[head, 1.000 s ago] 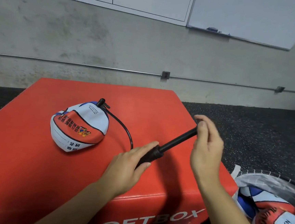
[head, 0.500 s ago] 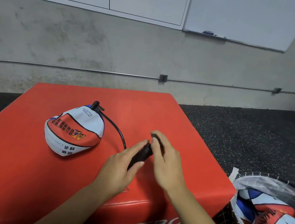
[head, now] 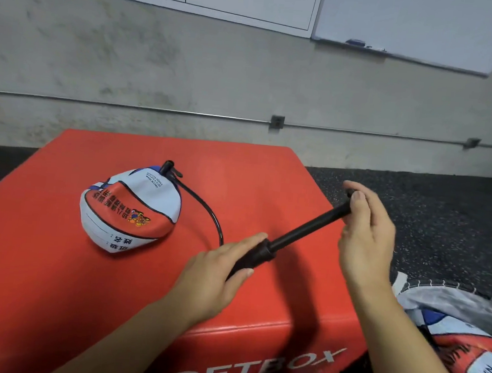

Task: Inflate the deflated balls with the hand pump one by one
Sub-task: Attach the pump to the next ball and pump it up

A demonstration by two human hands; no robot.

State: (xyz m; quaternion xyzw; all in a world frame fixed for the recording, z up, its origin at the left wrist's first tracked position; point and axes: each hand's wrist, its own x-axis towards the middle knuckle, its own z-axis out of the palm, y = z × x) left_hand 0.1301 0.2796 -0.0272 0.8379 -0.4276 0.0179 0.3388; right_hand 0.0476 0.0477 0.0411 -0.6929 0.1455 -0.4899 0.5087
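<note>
Ball [head: 131, 212], limp, lying on box [head: 38, 272], hose [head: 206, 212] plugged in; left hand [head: 216, 276] gripping pump [head: 252, 256], right hand [head: 365, 235] pinching extended handle; risk: a skewed stroke yanking the needle out

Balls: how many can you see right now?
2: one deflated ball on the red box, one ball in the net bag lower right; more may be hidden there.

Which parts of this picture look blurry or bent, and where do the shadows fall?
Head view: the right hand is motion-smeared; the pump and ball stay fairly sharp; the wall pipe bows from wide-angle distortion; a soft shadow lies on the red box beneath the pump.
</note>
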